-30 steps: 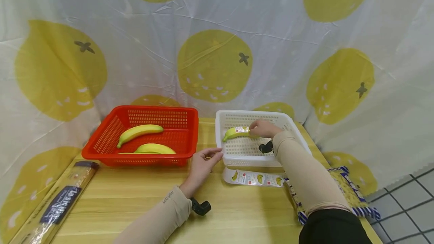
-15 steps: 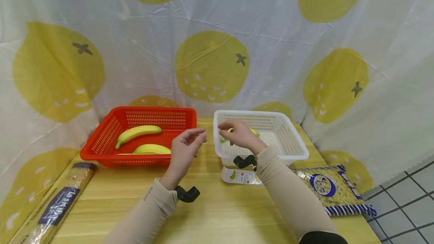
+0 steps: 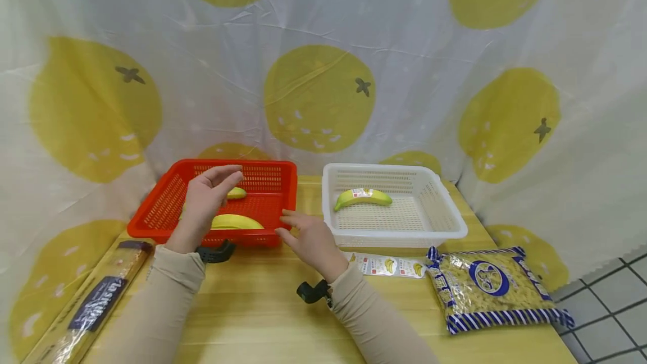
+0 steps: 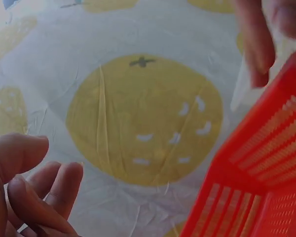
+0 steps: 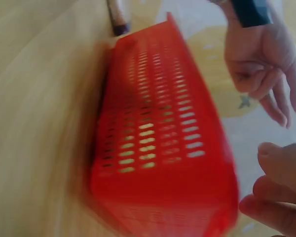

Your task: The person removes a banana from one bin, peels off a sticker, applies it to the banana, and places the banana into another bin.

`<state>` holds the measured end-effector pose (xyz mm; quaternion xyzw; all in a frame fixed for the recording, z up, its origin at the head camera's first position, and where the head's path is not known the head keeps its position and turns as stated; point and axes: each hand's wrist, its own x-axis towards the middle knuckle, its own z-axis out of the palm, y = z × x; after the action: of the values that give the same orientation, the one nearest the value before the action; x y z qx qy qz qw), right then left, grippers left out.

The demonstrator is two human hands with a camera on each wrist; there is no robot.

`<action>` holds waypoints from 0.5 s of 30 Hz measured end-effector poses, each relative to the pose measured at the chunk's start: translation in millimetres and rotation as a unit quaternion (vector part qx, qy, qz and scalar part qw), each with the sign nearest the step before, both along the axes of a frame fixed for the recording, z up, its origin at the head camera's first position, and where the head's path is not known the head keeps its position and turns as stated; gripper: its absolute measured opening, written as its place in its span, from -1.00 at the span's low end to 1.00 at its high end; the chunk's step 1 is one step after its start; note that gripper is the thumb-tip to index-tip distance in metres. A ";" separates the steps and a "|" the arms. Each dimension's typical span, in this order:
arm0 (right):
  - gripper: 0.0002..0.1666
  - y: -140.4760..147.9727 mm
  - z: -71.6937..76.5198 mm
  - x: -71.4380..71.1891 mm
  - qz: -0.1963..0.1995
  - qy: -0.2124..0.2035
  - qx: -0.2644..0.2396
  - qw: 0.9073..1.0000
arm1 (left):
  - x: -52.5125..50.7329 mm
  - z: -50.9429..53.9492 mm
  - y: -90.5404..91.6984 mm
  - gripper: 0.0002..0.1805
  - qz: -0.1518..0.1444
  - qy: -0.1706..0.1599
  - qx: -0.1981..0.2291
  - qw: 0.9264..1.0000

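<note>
My left hand (image 3: 204, 202) hovers above the red plastic basket (image 3: 290, 184), fingers loosely bent and nothing between them. Inside that basket, one banana (image 3: 236, 193) is mostly covered by this hand; another banana (image 3: 236, 222) lies by the front wall. Beside the basket's front right corner is my right hand (image 3: 314, 243), its fingers relaxed and holding nothing. In the right wrist view, the red basket (image 5: 163, 182) fills the middle, with my left hand (image 5: 261, 61) beyond it. A banana (image 3: 374, 198) with a label on its top lies in the white basket (image 3: 457, 223).
In front of the white basket lies a strip of banana labels (image 3: 389, 266), partly behind my right hand. A bag of pasta (image 3: 490, 288) rests at the table's right edge. A long clear package (image 3: 101, 299) with a dark label lies on the left. A lemon-print curtain (image 3: 323, 16) hangs behind.
My right hand has left the labelled banana in the white basket and moved left to the red basket's corner. My left hand has moved left and up, over the red basket.
</note>
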<state>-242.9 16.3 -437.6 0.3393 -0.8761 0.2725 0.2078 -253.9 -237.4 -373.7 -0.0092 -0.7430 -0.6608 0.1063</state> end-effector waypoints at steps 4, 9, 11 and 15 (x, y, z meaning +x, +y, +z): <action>-0.62 -3.6 -9.3 -0.5 -0.037 0.006 0.051 0.998 | -19.7 7.9 -41.5 -0.52 0.025 -0.023 -0.042 0.999; -0.59 -4.3 -17.0 -1.7 -0.061 0.044 0.045 0.996 | -43.9 7.7 -82.1 -0.52 0.056 -0.051 -0.099 0.992; -0.59 -5.5 -19.4 -2.0 -0.068 0.065 0.041 0.995 | -51.2 3.5 -91.4 -0.45 0.058 -0.068 -0.141 0.986; -0.61 -9.5 -21.4 -1.4 -0.064 0.083 0.036 0.994 | -61.5 -8.4 -107.0 -0.36 0.034 -0.105 -0.245 0.963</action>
<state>-244.3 6.8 -459.0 0.3115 -0.8847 0.1979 0.2847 -315.4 -344.5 -382.1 0.0594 -0.8888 -0.4522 0.0447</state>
